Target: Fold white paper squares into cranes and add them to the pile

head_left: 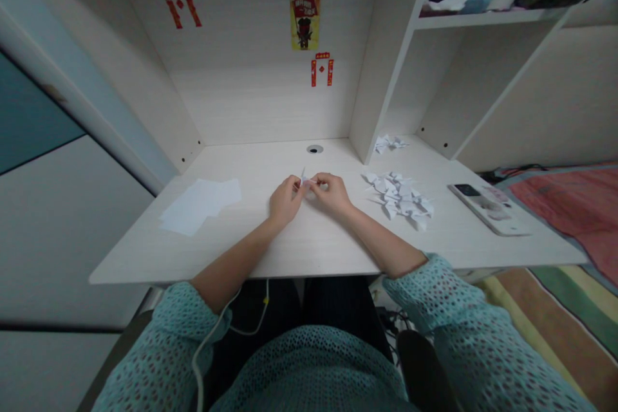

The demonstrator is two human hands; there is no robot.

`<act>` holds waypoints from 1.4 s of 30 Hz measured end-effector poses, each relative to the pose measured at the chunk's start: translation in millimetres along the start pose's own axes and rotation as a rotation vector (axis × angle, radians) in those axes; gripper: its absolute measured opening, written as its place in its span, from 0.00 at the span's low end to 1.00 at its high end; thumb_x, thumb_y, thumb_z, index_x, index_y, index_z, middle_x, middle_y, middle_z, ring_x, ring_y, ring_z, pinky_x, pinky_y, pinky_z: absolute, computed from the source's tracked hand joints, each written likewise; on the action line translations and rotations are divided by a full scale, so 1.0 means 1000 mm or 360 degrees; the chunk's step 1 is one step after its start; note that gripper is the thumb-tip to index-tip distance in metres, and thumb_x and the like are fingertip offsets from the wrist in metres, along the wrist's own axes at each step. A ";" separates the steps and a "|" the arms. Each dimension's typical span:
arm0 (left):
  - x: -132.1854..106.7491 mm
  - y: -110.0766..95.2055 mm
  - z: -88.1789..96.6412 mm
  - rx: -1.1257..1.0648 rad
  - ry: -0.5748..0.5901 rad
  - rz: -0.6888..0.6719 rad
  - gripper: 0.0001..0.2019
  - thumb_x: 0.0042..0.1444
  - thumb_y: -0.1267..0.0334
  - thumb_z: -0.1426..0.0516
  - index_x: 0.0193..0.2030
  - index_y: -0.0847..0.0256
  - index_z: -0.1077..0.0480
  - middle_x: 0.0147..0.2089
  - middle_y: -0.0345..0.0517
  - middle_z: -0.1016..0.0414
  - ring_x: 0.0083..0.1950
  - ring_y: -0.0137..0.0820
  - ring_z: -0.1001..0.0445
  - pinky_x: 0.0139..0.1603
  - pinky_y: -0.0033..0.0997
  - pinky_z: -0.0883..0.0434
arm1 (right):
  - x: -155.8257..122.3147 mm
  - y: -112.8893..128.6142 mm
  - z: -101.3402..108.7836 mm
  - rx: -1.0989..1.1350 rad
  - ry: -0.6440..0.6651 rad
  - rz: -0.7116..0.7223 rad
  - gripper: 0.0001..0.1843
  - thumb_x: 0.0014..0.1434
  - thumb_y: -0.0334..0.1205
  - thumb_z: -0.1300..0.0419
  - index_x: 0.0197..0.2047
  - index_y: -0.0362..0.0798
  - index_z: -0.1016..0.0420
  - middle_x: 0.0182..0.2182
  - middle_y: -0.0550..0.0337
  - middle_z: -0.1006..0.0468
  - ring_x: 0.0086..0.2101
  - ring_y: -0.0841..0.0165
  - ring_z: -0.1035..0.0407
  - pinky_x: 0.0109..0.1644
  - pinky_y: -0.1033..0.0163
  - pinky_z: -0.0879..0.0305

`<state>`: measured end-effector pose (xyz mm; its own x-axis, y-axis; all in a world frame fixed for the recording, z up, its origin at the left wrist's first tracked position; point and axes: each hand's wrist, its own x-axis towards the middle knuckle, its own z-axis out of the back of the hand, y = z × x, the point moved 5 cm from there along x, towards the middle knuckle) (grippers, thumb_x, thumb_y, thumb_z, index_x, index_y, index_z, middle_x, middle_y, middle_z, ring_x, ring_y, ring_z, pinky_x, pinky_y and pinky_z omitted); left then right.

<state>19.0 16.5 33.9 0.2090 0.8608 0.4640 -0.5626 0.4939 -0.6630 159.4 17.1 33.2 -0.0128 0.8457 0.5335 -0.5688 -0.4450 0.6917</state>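
A small folded white paper piece (304, 181) sits between my two hands at the middle of the pale desk (309, 244). My left hand (284, 199) pinches it from the left, fingers closed on it. From the right, my right hand (331, 192) pinches the same piece. Both hands rest on the desk top. To the right lies a pile of several finished white folded paper figures (400, 198).
A stack of flat white paper sheets (200, 205) lies at the left. A phone (487, 208) lies at the right of the desk. More folded paper (389, 142) sits under the shelf unit (386, 77). A cable hole (315, 149) is at the back.
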 end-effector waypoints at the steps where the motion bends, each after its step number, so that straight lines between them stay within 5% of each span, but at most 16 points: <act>1: 0.000 0.001 0.001 -0.0048 -0.0012 0.0013 0.10 0.59 0.54 0.50 0.33 0.56 0.35 0.32 0.40 0.31 0.33 0.30 0.34 0.35 0.27 0.42 | 0.000 0.000 0.000 0.0024 0.0001 0.0000 0.16 0.55 0.50 0.46 0.26 0.48 0.26 0.24 0.60 0.25 0.29 0.69 0.34 0.37 0.65 0.41; 11: 0.002 0.002 0.001 -0.0313 0.0021 0.0013 0.10 0.59 0.56 0.51 0.32 0.57 0.32 0.30 0.40 0.30 0.33 0.29 0.32 0.35 0.25 0.39 | -0.001 -0.002 -0.005 -0.0052 0.0021 -0.0021 0.18 0.58 0.52 0.49 0.28 0.48 0.29 0.25 0.59 0.28 0.28 0.69 0.35 0.34 0.66 0.42; 21: 0.003 0.008 -0.008 -0.0674 0.0107 0.0195 0.13 0.56 0.52 0.49 0.28 0.59 0.33 0.27 0.39 0.32 0.32 0.28 0.32 0.34 0.25 0.37 | -0.003 0.016 -0.007 -0.0141 0.0137 0.0257 0.19 0.64 0.46 0.57 0.26 0.49 0.35 0.27 0.58 0.30 0.32 0.67 0.36 0.39 0.64 0.44; 42: 0.013 0.019 -0.016 -0.1104 0.0219 0.0389 0.16 0.54 0.48 0.48 0.27 0.59 0.38 0.24 0.38 0.39 0.24 0.23 0.40 0.24 0.23 0.42 | 0.002 0.000 -0.010 0.0601 0.0013 -0.0134 0.25 0.57 0.60 0.53 0.21 0.49 0.41 0.19 0.65 0.42 0.24 0.73 0.45 0.29 0.67 0.45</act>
<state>23.4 39.1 18.0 0.2663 0.9411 0.2084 0.0183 0.2112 -0.9773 151.8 21.5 29.1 0.0138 0.8856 0.4642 -0.2250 -0.4496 0.8644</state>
